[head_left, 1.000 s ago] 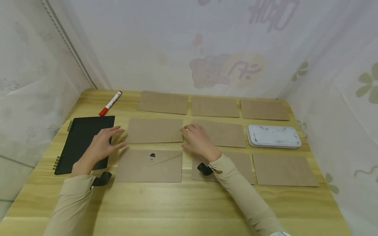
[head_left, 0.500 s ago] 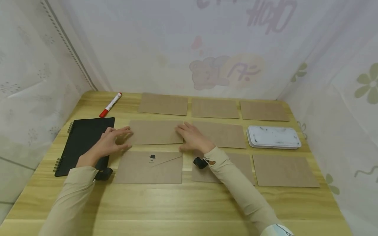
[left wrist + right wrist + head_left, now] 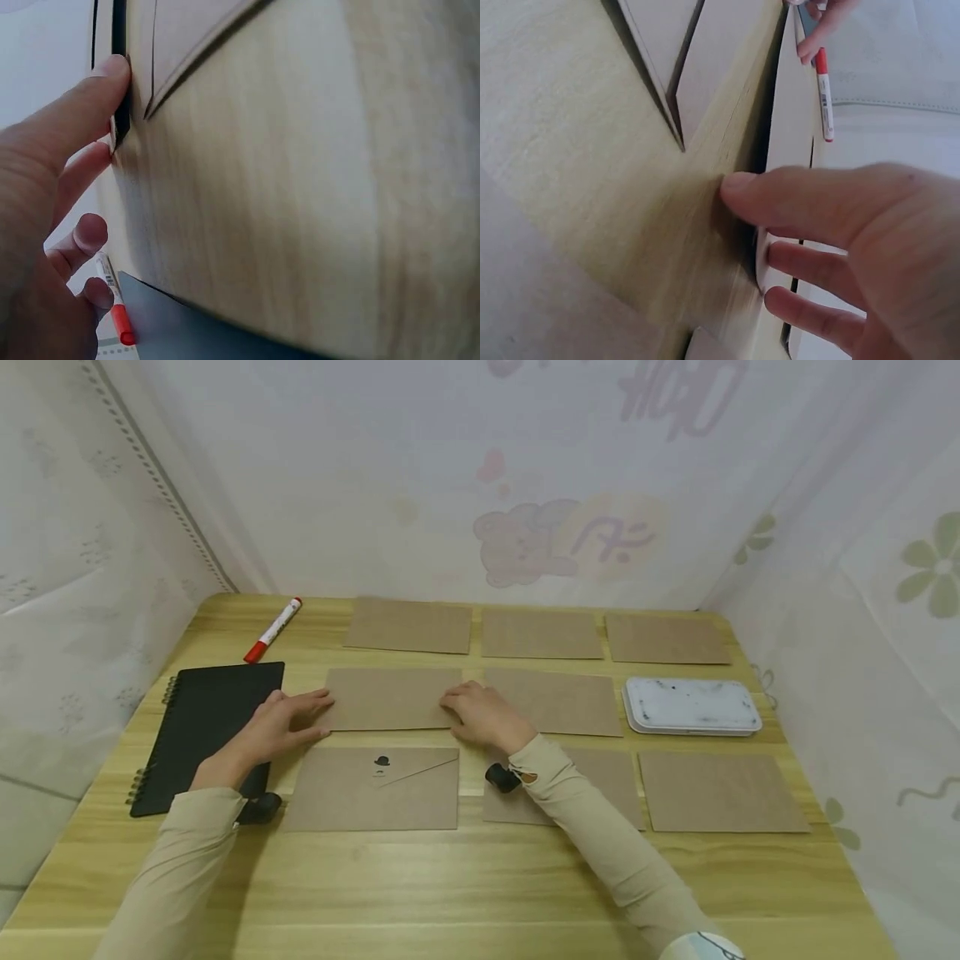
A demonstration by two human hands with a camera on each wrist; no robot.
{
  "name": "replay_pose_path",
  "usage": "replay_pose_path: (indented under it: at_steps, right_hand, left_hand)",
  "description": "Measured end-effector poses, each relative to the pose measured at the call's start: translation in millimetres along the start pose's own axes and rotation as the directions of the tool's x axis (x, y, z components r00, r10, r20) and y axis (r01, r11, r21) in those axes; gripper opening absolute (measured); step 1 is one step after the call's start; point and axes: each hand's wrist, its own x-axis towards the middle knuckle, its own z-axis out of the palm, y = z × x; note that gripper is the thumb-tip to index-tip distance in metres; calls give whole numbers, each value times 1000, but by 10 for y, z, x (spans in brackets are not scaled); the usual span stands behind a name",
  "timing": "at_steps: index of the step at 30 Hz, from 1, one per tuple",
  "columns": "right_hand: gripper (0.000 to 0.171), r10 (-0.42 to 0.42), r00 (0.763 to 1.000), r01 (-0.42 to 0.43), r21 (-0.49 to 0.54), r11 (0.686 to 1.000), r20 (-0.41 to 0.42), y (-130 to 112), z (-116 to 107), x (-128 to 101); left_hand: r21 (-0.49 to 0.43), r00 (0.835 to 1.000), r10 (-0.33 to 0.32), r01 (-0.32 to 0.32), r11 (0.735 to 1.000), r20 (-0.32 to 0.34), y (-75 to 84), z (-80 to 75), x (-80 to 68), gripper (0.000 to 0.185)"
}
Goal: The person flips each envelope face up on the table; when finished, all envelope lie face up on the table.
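Note:
A plain brown kraft envelope lies in the middle row, between the two hands. My left hand pinches its left end, thumb at the near corner and index finger farther back, as the left wrist view also shows. At the opposite end, my right hand holds the right corner, thumb along the near edge and fingertips against the short side. A dark shadow runs under the envelope's near edge in the right wrist view. Just in front lies an envelope with a hat print, its flap side up.
Several more brown envelopes lie in rows, among them a back right envelope and a front right envelope. A black spiral notebook sits under the left forearm, a red-capped marker behind it. A white tin case is at right.
My left hand has moved right, from beside the envelope onto its left end. My right hand has shifted slightly left and closed in on the right corner.

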Motion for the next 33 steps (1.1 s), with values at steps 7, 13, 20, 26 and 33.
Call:
replay_pose_path:
  at_steps: [7, 13, 20, 26, 33]
  right_hand:
    - [32, -2, 999, 5, 92, 996, -38, -15, 21, 8]
    - [23, -32, 996, 46, 170, 984, -84, -1, 46, 5]
    - [23, -35, 995, 55, 224, 973, -91, 24, 78, -11]
    - [29, -20, 999, 30, 276, 961, -40, 16, 44, -42]
    - [21, 30, 992, 15, 350, 937, -125, 64, 50, -86]
  left_hand:
    - [19, 998, 53, -53, 998, -21, 30, 2, -71, 43]
    - [2, 997, 41, -41, 999, -62, 47, 44, -92, 37]
    - [-41, 991, -10, 4, 999, -132, 50, 122, -74, 34]
    - [-72, 983, -38, 25, 997, -182, 61, 148, -24, 34]
    - [-131, 974, -118, 93, 987, -192, 78, 144, 0, 39]
